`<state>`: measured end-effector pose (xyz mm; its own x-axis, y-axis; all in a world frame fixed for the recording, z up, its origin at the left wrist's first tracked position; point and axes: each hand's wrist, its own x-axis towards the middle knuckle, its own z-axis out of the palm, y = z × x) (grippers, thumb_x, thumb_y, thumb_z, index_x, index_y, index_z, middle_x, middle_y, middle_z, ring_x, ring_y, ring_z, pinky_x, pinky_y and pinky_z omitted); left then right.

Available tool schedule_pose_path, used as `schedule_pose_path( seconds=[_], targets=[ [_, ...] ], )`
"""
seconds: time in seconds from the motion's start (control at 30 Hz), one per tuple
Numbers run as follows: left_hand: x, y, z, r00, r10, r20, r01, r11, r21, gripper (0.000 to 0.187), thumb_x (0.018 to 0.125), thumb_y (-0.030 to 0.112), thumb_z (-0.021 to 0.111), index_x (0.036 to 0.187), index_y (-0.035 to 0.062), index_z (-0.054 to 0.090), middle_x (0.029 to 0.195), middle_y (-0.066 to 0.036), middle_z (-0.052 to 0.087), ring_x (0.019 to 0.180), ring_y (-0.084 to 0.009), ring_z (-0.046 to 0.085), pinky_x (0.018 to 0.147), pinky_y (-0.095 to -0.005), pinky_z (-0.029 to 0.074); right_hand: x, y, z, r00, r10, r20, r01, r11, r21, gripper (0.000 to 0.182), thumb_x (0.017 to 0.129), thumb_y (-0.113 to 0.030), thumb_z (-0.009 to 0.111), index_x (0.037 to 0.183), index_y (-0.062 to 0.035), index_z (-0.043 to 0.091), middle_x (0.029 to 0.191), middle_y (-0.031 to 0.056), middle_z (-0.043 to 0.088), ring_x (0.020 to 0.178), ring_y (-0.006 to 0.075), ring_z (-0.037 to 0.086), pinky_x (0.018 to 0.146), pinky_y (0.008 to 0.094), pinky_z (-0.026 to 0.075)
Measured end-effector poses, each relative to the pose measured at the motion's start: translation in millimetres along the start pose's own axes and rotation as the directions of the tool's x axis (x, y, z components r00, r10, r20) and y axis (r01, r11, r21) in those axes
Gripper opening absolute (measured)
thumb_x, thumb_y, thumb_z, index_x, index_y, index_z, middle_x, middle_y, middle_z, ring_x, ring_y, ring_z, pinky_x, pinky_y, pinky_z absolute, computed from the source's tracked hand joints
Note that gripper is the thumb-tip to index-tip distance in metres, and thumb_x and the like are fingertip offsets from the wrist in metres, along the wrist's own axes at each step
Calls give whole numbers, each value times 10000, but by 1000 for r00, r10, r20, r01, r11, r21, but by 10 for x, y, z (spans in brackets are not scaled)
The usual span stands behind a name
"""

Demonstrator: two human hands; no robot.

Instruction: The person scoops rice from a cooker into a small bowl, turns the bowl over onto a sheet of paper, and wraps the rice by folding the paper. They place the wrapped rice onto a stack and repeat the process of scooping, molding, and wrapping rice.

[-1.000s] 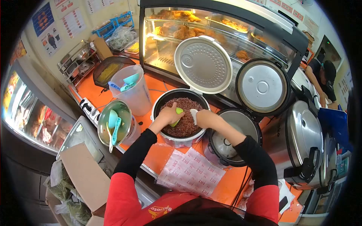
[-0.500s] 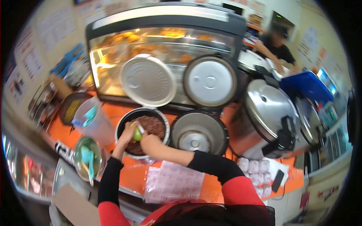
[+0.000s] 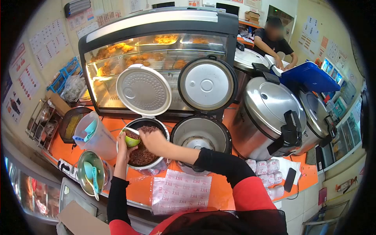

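My left hand (image 3: 123,149) is closed around a small green bowl (image 3: 132,142), tilted at the left side of an open rice cooker (image 3: 152,169). Reddish-brown rice (image 3: 143,157) lies in the cooker, and some of it is in the bowl. With my right hand (image 3: 154,141) I grip a white rice paddle (image 3: 131,130), its blade at the bowl's top; my fingers hide the handle. The cooker's pale lid (image 3: 144,88) stands raised behind. Printed wrapping sheets (image 3: 182,192) lie on the orange counter in front of me.
A second open cooker (image 3: 182,133) adjoins on the right, then large steel cookers (image 3: 270,107). Wrapped packs (image 3: 268,168) and a phone (image 3: 290,179) lie at right. A plastic jug (image 3: 100,135) and a utensil bowl (image 3: 84,172) stand left. Behind are a heated display case (image 3: 156,39) and a co-worker (image 3: 274,43).
The green bowl has risen slightly and moved left with my left hand, and rice now shows in it. My right hand with the paddle stays close beside it. The camera view has shifted.
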<state>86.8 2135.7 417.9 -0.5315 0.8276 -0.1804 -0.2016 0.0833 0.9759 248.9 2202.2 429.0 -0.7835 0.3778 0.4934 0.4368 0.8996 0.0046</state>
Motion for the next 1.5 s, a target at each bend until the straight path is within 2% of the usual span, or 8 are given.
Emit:
schedule_pose_path(
  seconds=[0.17,0.3,0.67,0.9,1.07,1.23,1.33,1.5],
  targets=[
    [-86,61,-118,1000,23,11,-22,994,-108,465,883,469,402,1224,156,366,1176,-101,457,1013,-239,540,686,-367,547,159,375,-205,886,403,231,-464,759,456,302,850,-235,402,908,26,544,806,276,598,756,400,600,695,509,458],
    [-78,-11,-84,994,100,54,-90,982,-164,474,871,457,422,1248,178,357,1215,-88,453,1065,-256,517,777,-418,518,77,240,-255,810,164,563,-563,486,669,355,911,-261,331,948,7,560,922,323,563,820,471,558,761,495,440],
    [-387,43,73,978,194,-78,-198,979,-45,458,866,190,375,1291,114,221,1184,-161,374,1045,-277,488,673,-360,556,70,-105,-78,850,152,504,-462,675,576,530,956,-364,285,894,81,566,776,260,596,764,377,604,696,426,450],
    [-321,-183,39,872,464,-155,-415,869,268,451,841,135,406,1269,68,278,1214,-186,388,1111,-303,431,912,-356,382,110,116,-15,466,50,883,-872,-143,468,485,943,-477,263,877,-55,494,483,-20,335,369,105,328,339,277,273],
    [-341,-227,89,878,461,-129,-393,848,357,462,835,121,407,1273,56,276,1203,-187,393,1116,-292,427,957,-363,321,-41,-107,68,857,205,474,-470,689,552,470,951,-334,252,973,43,532,923,301,577,900,448,550,821,465,412],
    [-308,-159,-35,981,147,-128,-173,960,-221,456,866,225,388,1287,140,237,1230,-146,350,1062,-296,478,658,-376,559,71,123,-86,841,153,518,-499,586,638,534,956,-385,261,930,50,570,872,256,597,884,399,563,808,411,420],
    [-290,-102,-142,996,92,7,-87,963,-256,460,878,412,383,1276,188,318,1264,-82,397,1133,-278,450,790,-441,502,-91,122,245,982,-69,174,-7,915,404,261,918,-193,386,856,45,472,679,235,562,548,387,581,487,462,478],
    [-427,88,-102,992,-26,121,48,983,-178,458,840,430,404,1244,214,395,1249,-87,443,1098,-261,484,798,-411,482,-187,35,-79,956,91,280,-215,866,451,384,936,-339,350,913,25,472,683,261,594,656,429,600,604,505,477]
  ],
)
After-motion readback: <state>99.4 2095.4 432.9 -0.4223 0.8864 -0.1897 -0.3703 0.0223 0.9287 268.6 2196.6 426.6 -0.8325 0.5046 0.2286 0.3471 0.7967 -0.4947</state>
